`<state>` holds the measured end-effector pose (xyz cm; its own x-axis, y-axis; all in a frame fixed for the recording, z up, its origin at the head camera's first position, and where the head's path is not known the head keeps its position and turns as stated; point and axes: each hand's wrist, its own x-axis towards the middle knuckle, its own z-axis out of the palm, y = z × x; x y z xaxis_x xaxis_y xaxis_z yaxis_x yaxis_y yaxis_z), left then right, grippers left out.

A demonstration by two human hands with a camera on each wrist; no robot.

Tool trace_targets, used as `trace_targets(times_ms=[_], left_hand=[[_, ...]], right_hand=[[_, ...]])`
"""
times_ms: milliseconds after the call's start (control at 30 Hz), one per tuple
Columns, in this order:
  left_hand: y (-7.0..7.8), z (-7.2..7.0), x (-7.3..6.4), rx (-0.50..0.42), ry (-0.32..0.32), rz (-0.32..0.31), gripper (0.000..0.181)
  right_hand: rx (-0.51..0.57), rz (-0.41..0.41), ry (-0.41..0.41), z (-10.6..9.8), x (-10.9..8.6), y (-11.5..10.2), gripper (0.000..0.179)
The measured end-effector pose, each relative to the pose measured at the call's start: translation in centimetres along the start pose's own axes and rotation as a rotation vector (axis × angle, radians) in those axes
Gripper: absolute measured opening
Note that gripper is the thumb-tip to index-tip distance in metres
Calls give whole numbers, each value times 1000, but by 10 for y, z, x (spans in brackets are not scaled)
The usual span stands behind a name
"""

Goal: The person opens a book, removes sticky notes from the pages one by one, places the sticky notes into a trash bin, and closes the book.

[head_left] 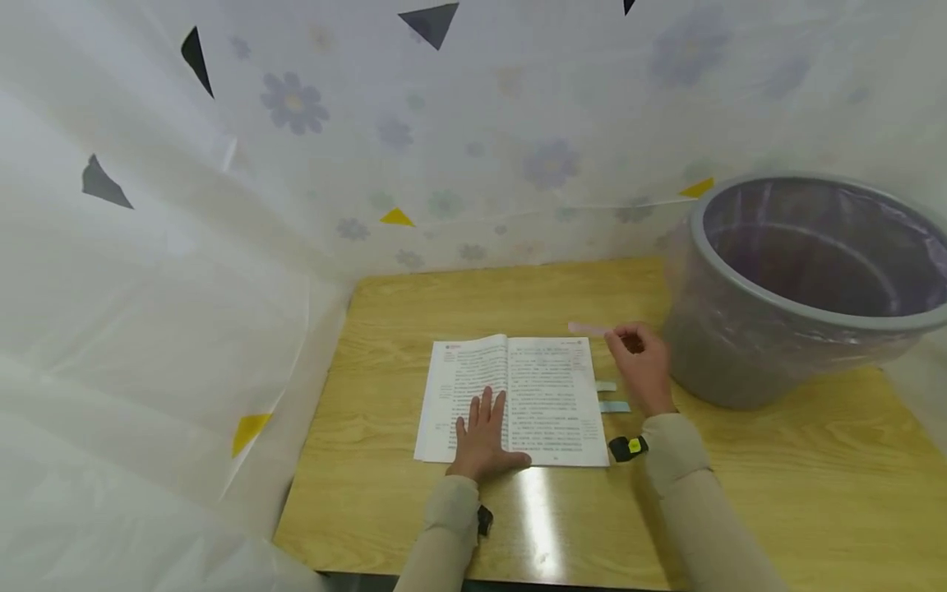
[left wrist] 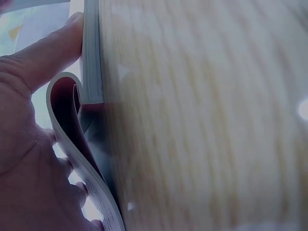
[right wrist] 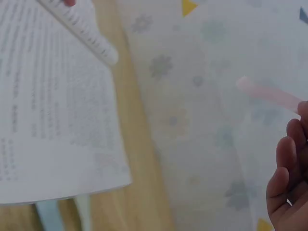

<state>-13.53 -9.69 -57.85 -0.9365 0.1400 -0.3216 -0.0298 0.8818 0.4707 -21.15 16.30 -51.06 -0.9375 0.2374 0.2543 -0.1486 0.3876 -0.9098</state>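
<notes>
An open book (head_left: 551, 386) with printed pages lies on the wooden table. Spread fingers of my left hand (head_left: 482, 440) rest across its left page and centre fold, with the thumb at the lower edge of the right page. In the left wrist view, the bottom end of the book (left wrist: 91, 57) shows beside that thumb, its spine curving in a loop. Above the book's upper right corner, my right hand (head_left: 642, 370) pinches one end of a pink sticky page tab (right wrist: 267, 92), which points left. A greenish tab (head_left: 606, 386) and a blue tab (head_left: 616, 407) stick out from the right page edge.
A large grey bin (head_left: 710, 353) lined with a clear plastic bag stands on the table, just right of my right hand. White flower-patterned sheeting (head_left: 473, 148) with yellow and dark triangles hangs behind the table and along its left side.
</notes>
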Motion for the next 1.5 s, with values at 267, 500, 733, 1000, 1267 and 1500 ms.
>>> trace_targets(times_ms=[267,500,733,1000,1267,1500], left_hand=[[3,0,0,3,4,12,118],[3,-5,-3,-28,8,-1,118],[3,-5,-5,-33,2,1,117],[3,-3,-7,-39,2,0,117],[4,-1,-5,-51,-3,-10,117],[4,1,-6,-55,13,4,116]], right_hand=[[271,-740,467,-43,-10,-105,15],[326,-643,895,-93,-6,-148,19],[40,-391,1012,-133,-2,-123,19],[-98,-244,952,-151,4,-102,18],[-222,-202,916,-156,12,-86,22],[-348,-200,874,-158,15,-77,30]])
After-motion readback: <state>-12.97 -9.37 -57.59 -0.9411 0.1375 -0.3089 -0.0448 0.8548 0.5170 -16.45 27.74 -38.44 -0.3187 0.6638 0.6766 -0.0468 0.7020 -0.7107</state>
